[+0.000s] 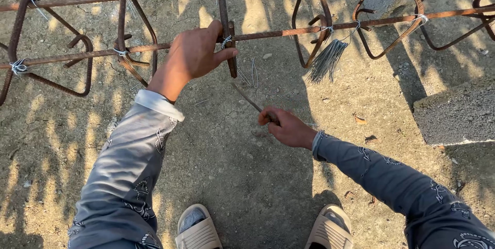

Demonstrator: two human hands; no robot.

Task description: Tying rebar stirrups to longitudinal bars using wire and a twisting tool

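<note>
Nearest, two pale sandals (pixel 198 231) stand apart on the dirt ground (pixel 232 177), squaring the person to the work. The right hand (pixel 287 127) keeps a clenched grip on a thin hooked tool (pixel 246 98), aimed up at the joint. Farther, the left hand (pixel 196 55) clasps a rusty stirrup (pixel 225 27) against the long rebar (pixel 278 33), steadying it where wire ties (pixel 225 41) sit. A bundle of tie wire (pixel 326 60) hangs close by.

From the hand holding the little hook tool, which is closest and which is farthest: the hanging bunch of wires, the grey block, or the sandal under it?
Measured from the right hand in the head view:
1. Bunch of tie wires, hanging from the rebar above and a bit to its right.
2. Right sandal, below it on the ground.
3. Grey concrete block, far off to the right.
The first two are fairly close to call.
</note>
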